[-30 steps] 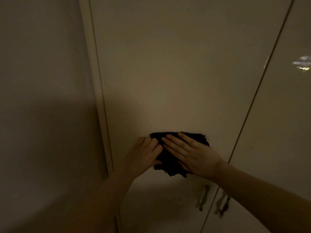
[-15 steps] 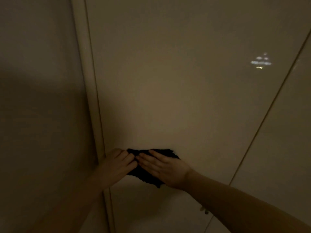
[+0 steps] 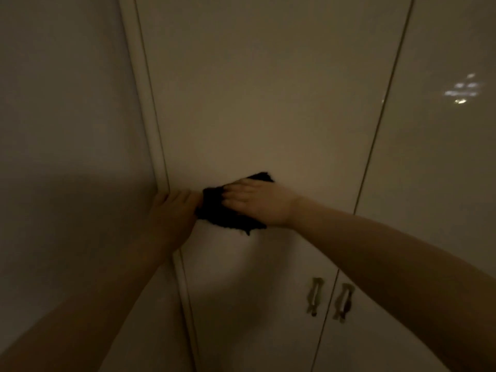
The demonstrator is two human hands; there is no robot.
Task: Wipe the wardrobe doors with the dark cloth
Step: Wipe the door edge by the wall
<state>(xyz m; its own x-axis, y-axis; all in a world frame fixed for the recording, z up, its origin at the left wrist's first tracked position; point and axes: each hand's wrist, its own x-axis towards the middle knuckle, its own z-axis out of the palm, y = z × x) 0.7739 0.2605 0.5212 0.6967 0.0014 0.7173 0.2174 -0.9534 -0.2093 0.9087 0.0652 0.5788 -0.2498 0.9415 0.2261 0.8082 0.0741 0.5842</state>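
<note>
You face a dim wall point(image 3: 67, 116) on your left and, beside it, a pale frame strip point(image 3: 145, 103) that runs down the wardrobe's edge. The left wardrobe door point(image 3: 255, 103) fills the middle of your view; the right wardrobe door point(image 3: 442, 170) lies past a thin dark seam and carries a small bright reflection point(image 3: 460, 89) high up. Low down, two metal handles flank that seam, the left handle point(image 3: 314, 295) on the left door and the right handle point(image 3: 343, 302) on the right one, both well below your hands.

The dark cloth point(image 3: 228, 210) lies bunched flat against the left door, close to the frame strip and about mid-height in view. Your right hand point(image 3: 257, 201) lies over its upper right part with the fingers spread flat, pressing it to the door rather than clutching it. Your left hand point(image 3: 174, 213) sits at the cloth's left edge, just beside the frame strip, with its fingertips touching the fabric; in the blur you cannot tell whether those fingers curl round the cloth or only rest against it.
</note>
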